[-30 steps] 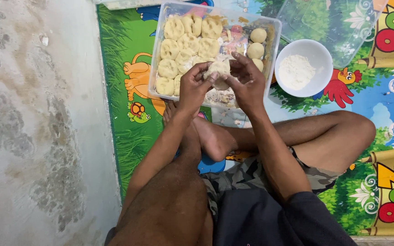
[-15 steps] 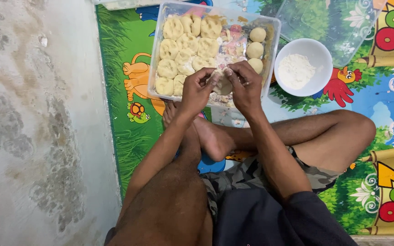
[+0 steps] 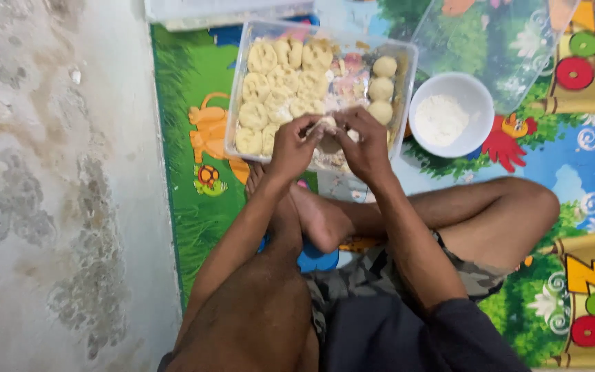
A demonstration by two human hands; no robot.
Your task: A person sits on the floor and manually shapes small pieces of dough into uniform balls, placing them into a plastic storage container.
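Observation:
Both my hands meet over the near edge of a clear plastic tub (image 3: 233, 124). My left hand (image 3: 290, 146) and my right hand (image 3: 366, 145) pinch one pale piece of dough (image 3: 326, 128) between their fingertips. The tub holds several shaped dough pieces (image 3: 270, 96) packed on its left side and three round dough balls (image 3: 382, 88) in a column on its right. A white bowl of flour (image 3: 450, 114) stands just right of the tub, close to my right hand.
I sit cross-legged on a colourful cartoon play mat (image 3: 194, 179), my bare foot (image 3: 321, 224) under my wrists. A clear plastic lid (image 3: 497, 48) lies behind the bowl. Stained concrete floor (image 3: 56, 186) runs along the left. Another clear container edge (image 3: 222, 10) is at the top.
My hands have lifted slightly off the tub's floor and drawn together, now pinching the dough piece between the fingertips instead of pressing down inside the tub.

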